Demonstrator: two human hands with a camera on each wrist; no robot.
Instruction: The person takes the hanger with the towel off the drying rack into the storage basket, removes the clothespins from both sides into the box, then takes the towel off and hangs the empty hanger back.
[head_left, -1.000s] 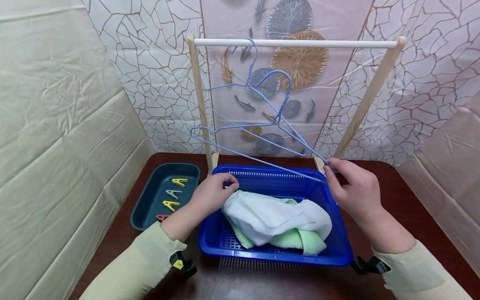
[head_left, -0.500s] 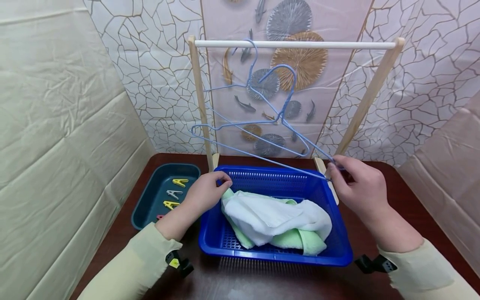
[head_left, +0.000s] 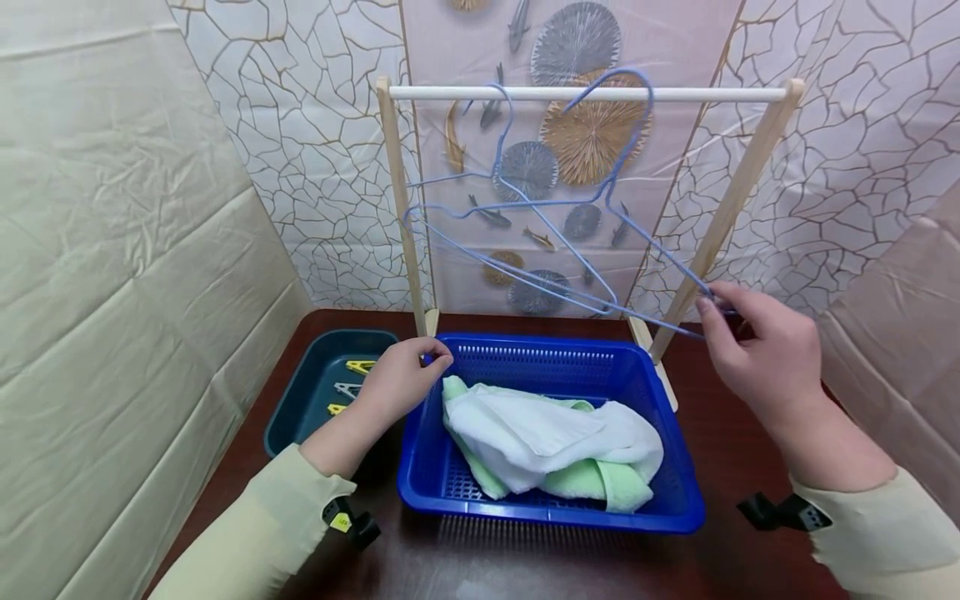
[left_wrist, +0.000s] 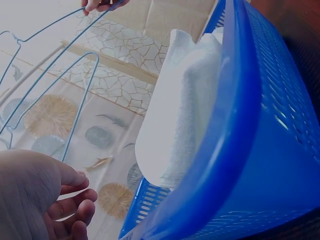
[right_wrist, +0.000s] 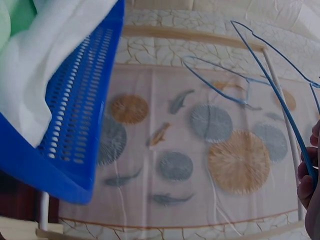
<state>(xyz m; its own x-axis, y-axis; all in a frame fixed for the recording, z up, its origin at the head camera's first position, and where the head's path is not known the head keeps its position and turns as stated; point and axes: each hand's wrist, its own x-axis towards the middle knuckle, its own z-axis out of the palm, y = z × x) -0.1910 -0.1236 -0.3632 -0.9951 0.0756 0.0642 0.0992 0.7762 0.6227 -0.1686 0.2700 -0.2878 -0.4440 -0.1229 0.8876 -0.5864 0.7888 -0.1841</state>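
Note:
My right hand pinches a blue wire clothes hanger by its right corner. That hanger's hook overlaps the white rod in the head view; whether they touch I cannot tell. Another blue hanger hangs from the rod's left part. At the back left corner of the blue basket is my left hand, holding nothing, its fingers loosely curled in the left wrist view. Inside the basket lie a white towel and a light green towel, bunched together.
A dark teal tray with several clothespins stands left of the basket, partly hidden by my left arm. Wooden posts hold up the rod behind the basket. Patterned cloth covers the back, with beige cloth at the sides.
My right hand has moved right and up with the hanger, raising its hook from below the rod to rod height in view. My left hand has drifted slightly left, away from the towels.

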